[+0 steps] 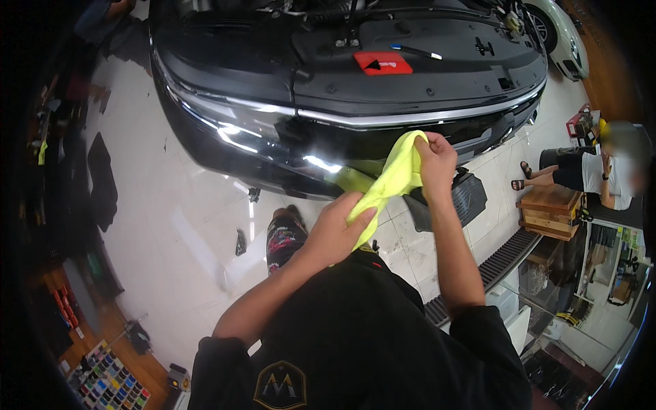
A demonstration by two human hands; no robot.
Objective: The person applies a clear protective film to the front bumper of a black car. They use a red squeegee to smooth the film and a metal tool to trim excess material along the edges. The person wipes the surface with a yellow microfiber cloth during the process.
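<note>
A bright yellow-green cloth (391, 179) is stretched between my two hands in front of the car's nose. My left hand (339, 225) grips its lower end near my body. At its upper end, my right hand (437, 162) pinches the cloth, with the fingers bent over its edge. Just beyond is the front of a black car (273, 140), its hood raised and a chrome strip (383, 119) running across the nose. On the black panel behind that strip lie a red flat card-like piece (384, 63) and a pen-shaped tool (415, 51).
A dark plastic panel (465, 201) lies on the tiled floor (184, 225) under the bumper's right side. Farther right are a wooden box (549, 210) and a person (594, 171). A pale car (560, 41) stands at the back right. Small dark pieces lie on the left floor.
</note>
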